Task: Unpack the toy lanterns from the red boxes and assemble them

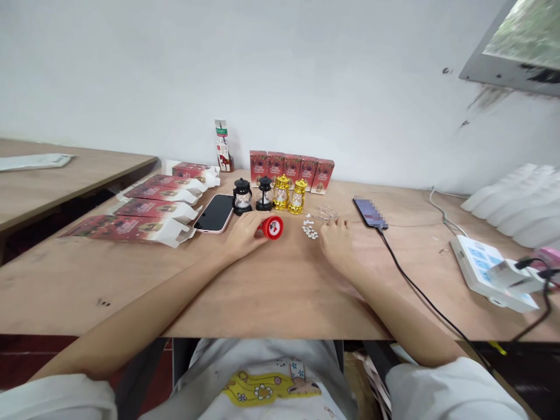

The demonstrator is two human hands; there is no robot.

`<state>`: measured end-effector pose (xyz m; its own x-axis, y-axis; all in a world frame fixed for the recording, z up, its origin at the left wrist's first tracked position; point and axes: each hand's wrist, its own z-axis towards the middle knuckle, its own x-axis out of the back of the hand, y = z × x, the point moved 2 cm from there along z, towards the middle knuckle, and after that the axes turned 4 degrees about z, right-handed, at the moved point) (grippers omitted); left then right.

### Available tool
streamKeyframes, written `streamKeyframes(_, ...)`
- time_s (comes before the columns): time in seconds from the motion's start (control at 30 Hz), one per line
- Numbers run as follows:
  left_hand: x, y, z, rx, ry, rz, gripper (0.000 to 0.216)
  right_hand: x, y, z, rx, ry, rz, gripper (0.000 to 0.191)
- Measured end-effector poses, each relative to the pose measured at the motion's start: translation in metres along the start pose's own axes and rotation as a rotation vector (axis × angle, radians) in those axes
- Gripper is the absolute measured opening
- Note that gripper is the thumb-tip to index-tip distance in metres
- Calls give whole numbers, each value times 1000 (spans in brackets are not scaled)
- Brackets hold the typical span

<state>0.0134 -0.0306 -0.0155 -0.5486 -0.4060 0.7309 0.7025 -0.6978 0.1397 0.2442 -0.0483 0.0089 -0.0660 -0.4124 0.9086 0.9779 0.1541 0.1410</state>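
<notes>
My left hand (243, 234) is curled round a small red lantern (273, 227) that lies on its side on the wooden table (271, 291). My right hand (336, 240) rests palm down on the table, fingers stretched toward a cluster of small white button cells (310, 228) and thin wire handles (326, 213). Behind stand two black lanterns (242, 196) and two gold lanterns (289, 195).
A row of red boxes (291, 169) lines the wall. Flattened red boxes (149, 210) lie at the left beside a pink phone (215, 213). A dark phone (370, 212) with a black cable lies right. A white power strip (490, 271) sits at the far right.
</notes>
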Motion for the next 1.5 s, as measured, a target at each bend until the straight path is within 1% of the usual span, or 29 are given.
streamKeyframes(0.07,2,5,1,-27,-12,2,43,0,-4,-1,88,121,80,21)
streamKeyframes(0.23,7,18,1,-97,-52,29,48,2,-24,-15,431,547,417,13)
streamKeyframes(0.27,7,21,0,-113,-52,29,48,3,-28,-18,479,604,470,11)
streamKeyframes(0.33,6,26,-1,-156,-51,25,50,4,-33,-22,533,666,547,7)
streamKeyframes(0.47,5,30,-3,-224,-51,28,51,2,-33,-24,524,686,621,5)
streamKeyframes(0.57,4,30,-3,-230,-69,38,51,-1,-31,-22,532,676,629,6)
streamKeyframes(0.73,5,29,-4,-244,-76,30,52,-3,-29,-21,597,679,646,9)
streamKeyframes(0.87,5,31,-3,-259,-70,-18,57,-3,-29,-21,612,672,703,12)
streamKeyframes(1.03,4,30,-4,-218,-25,-69,64,-9,-30,-20,618,634,786,16)
streamKeyframes(1.27,2,29,-6,-202,-60,-35,68,-14,-30,-20,570,555,797,15)
streamKeyframes(1.5,2,30,-6,-215,-62,-30,66,-12,-31,-21,610,555,794,13)
